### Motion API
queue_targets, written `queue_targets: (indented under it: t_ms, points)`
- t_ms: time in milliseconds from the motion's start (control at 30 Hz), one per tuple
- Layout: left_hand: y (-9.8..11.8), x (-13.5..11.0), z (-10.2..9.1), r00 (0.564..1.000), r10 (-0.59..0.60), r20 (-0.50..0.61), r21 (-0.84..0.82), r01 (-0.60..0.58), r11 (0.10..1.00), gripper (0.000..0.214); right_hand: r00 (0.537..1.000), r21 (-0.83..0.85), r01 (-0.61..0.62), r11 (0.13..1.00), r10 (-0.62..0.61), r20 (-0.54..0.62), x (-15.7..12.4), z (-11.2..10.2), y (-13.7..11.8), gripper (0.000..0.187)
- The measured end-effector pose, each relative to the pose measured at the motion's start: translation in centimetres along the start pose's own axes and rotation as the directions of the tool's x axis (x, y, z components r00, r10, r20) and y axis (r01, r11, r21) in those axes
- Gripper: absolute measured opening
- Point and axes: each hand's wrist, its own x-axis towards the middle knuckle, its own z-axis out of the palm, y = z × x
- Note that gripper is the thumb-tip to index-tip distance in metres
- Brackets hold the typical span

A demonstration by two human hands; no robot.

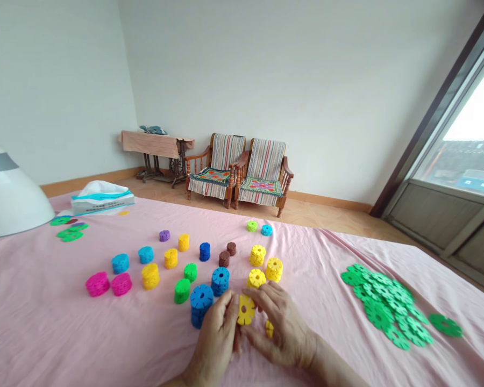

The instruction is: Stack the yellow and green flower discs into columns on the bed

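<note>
Between my two hands, near the front of the pink cloth, is a yellow notched plastic disc [246, 310], tilted with its face toward me; whether more discs lie behind it is hidden. My left hand [218, 332] grips its left side with thumb and fingers. From the right, my right hand [280, 325] has its fingers curled round the disc's edge. A bit of another yellow disc [269, 328] shows under my right hand. Just beyond stand yellow stacks [273, 269], one partly behind my right fingers. A tall blue stack [201, 305] rises close to my left hand.
Pink, orange, green, purple and brown stacks [224, 258] stand across the pink cloth [145, 338]. A loose heap of green discs [387, 303] lies at right. At far left are a tissue pack [102, 199] and a white rounded object [14, 199]. Two armchairs [262, 174] stand beyond.
</note>
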Motion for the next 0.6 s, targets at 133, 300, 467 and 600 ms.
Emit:
queue_targets:
  t_ms: [133, 300, 467, 600]
  points:
    - [0.2, -0.3, 0.3, 1.000, -0.010, 0.021, -0.014, 0.010, 1.000, 0.062, 0.999, -0.001, 0.009, 1.000, -0.009, -0.030, -0.1, 0.3, 0.2, 0.040]
    - [1.4, -0.7, 0.7, 0.984, 0.031, 0.174, -0.017, -0.028, 0.999, 0.055, 0.876, 0.032, -0.341, 0.939, 0.330, -0.353, -0.6, 0.6, 3.4, 0.034]
    - [1.8, -0.7, 0.8, 0.959, 0.041, 0.280, 0.013, -0.047, 0.999, 0.054, 0.709, 0.076, -0.563, 0.823, 0.528, -0.467, -1.2, 0.5, 7.2, 0.034]
    - [1.7, -0.6, 0.9, 0.953, 0.038, 0.299, 0.047, -0.055, 0.997, 0.056, 0.683, 0.095, -0.613, 0.784, 0.587, -0.436, -1.5, 0.8, 8.3, 0.035]
